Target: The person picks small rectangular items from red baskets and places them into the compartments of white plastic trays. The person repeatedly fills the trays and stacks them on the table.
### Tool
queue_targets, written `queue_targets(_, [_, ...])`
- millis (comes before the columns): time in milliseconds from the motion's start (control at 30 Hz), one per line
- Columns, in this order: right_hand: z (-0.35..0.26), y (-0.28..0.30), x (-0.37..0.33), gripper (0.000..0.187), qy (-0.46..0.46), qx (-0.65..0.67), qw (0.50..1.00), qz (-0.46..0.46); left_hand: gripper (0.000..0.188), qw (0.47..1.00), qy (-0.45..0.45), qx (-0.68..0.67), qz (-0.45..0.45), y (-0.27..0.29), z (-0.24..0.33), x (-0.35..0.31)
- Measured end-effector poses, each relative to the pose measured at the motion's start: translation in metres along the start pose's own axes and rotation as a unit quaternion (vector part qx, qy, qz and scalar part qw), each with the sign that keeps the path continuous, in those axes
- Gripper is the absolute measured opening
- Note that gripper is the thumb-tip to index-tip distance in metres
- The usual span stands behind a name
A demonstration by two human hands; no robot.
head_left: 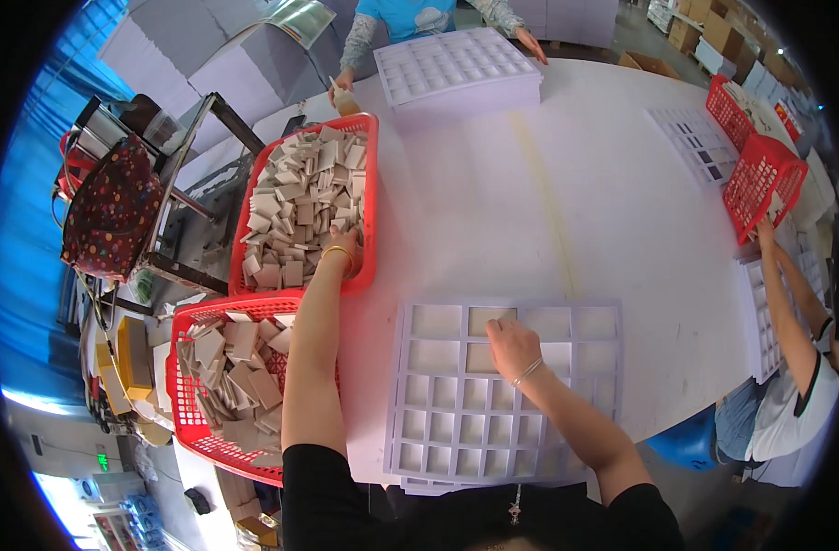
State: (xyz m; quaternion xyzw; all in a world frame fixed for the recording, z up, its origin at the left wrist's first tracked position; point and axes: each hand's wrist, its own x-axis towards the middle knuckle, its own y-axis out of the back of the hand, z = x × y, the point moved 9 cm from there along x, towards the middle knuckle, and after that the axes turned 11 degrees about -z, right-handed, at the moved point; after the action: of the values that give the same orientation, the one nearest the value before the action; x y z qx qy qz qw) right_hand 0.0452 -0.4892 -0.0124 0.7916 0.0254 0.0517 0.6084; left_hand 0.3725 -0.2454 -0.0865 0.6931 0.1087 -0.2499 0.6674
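My left hand (342, 246), a yellow bangle at its wrist, reaches into the right side of the far red basket (372, 197). Its fingers curl down among flat beige board pieces (302, 213), and whether they grip one is hidden. In front of me lies a white grid tray (394, 404) with rectangular compartments. My right hand (514, 347) is closed over the tray's upper middle, fingertips pressed together and pointing down; anything held is hidden. Beige pieces lie in the compartments beside it, one piece (479, 359) just left of the hand.
A nearer red basket (183, 390) holds more beige pieces. Across the table (456, 230), a person in blue stands by a stack of grid trays (465, 101). At the right, another person's hands reach to a tilted red basket (759, 179). A metal rack (185, 202) stands left.
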Motion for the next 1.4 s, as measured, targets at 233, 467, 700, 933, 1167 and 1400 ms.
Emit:
queue_targets(233, [0.004,-0.005,-0.003,0.014,-0.016,-0.003,1.000,-0.007,0.050,0.968,-0.049,-0.234,0.075,0.061,-0.009,-0.046])
queue_targets(467, [0.021,-0.012,0.006,0.011,-0.052,0.026,0.995,-0.076,0.025,0.690,-0.226,-0.687,-0.038,0.073,0.002,-0.105])
queue_targets(700, [-0.008,0.086,-0.007,0.032,0.054,0.378,0.916,0.124,0.027,0.592,-0.293,-0.711,-0.239,0.015,0.128,-0.239])
queue_targets(933, [-0.041,0.089,-0.021,0.027,0.063,0.431,0.893,0.115,0.029,0.474,-0.317,-0.762,-0.308,-0.049,0.188,-0.286])
queue_targets(1167, [-0.018,0.066,-0.063,0.015,-0.044,0.329,0.941,0.067,0.029,0.536,-0.202,-0.802,-0.172,-0.095,0.151,-0.312])
queue_targets(1400, [-0.019,0.008,-0.081,0.022,-0.115,0.531,0.831,-0.116,0.022,0.627,-0.246,-0.736,-0.073,-0.127,0.122,-0.348])
